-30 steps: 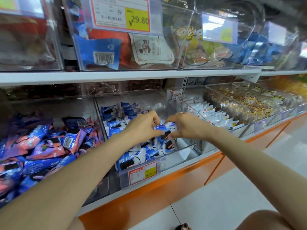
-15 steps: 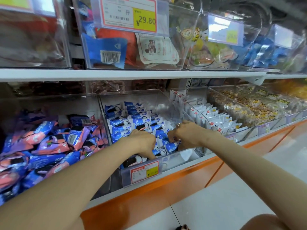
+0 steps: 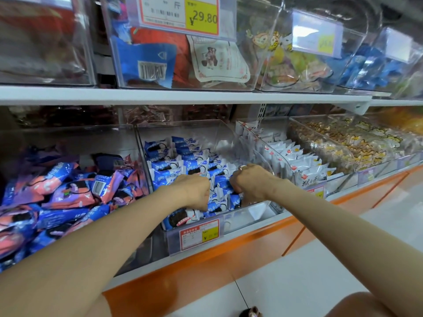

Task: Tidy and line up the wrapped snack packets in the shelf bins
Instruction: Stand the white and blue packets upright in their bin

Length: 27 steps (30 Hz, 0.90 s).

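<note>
**A:** Head view first: where are the 2 hands?

**B:** Both are down in the middle clear bin point(image 3: 206, 131), under the white shelf board point(image 3: 183, 94). The left hand point(image 3: 194, 191) is over the front part of the bin. The right hand point(image 3: 249, 181) is just beside it, nearer the bin's right wall. A narrow strip of packets shows between them.

**A:** And the grip of each?

**B:** The right hand's fingers are curled and pinch the blue-and-white packets point(image 3: 169, 165) under it, so that grip is closed on them. The left hand's fingers are curled under too, knuckles up, but the back of the hand hides the tips. I cannot tell whether that grip holds a packet or only presses on the pile.

**A:** How do the packets lie?

**B:** Behind the hands they stand on edge in close rows, filling the left and middle of the bin. At the front, just above the price label point(image 3: 199, 234), 1 or 2 lie flat and askew.

**A:** What is on either side?

**B:** To the left, pink-and-blue packets point(image 3: 57, 197) lie in a loose heap in their own bin. To the right, white packets point(image 3: 297, 156) stand in rows in the next bin. A ring point(image 3: 243, 167) shows on the right hand.
</note>
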Motion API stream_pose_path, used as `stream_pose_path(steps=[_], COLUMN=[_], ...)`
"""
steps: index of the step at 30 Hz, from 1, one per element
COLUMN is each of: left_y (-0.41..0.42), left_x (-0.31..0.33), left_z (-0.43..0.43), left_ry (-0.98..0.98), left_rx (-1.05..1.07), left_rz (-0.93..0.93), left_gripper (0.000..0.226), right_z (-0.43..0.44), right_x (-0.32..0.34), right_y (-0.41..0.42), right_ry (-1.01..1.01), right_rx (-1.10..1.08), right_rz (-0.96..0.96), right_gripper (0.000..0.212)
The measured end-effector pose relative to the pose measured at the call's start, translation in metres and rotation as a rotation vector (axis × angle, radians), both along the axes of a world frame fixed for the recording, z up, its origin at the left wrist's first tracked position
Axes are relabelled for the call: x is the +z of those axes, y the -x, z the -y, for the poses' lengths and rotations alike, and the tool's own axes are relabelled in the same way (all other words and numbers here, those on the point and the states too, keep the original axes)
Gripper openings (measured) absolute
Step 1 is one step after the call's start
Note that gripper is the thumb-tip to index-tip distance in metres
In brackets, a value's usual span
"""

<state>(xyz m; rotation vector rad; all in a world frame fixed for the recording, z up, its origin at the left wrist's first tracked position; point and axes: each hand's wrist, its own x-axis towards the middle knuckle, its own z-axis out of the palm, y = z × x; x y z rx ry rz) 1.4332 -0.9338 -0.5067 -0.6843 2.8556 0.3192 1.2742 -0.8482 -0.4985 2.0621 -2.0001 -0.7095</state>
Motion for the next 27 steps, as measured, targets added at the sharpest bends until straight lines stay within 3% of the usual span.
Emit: stream_pose_path(steps=[3,10,15,18,21,27], left_y=[-0.001,-0.012,-0.014,-0.021,-0.030,-0.037], left_x=[0.000,0.012,0.017,0.032,0.042,0.036], left_z=[-0.001,0.002,-0.004,0.006,0.022,0.035], left_ry=[0.030,-0.127,-0.057,0.026,0.147,0.205], left_rx=[0.010,-0.035,-0.099,0.045,0.242,0.413], left_rz=[-0.035,-0.100,-0.126,-0.264,-0.462,-0.519], left_gripper=[0.001,0.014,0.010,0.009,0.005,0.012], right_z=[-0.001,-0.001,0.000,0.000,0.010,0.048], right_x=[0.000,-0.005,0.009,0.018,0.017,0.007], right_y=[-0.001,0.002,0.004,0.004,0.001,-0.019], right_ry=[0.041,0.048,0.047,0.246,0.424,0.415], right_rx=[0.014,0.028,-0.125,-0.150,-0.137,-0.004], right_rz=[0.004,0.045,0.302,0.526,0.695,0.589], right_gripper=[0.016,0.015,0.032,0.020,0.023,0.042])
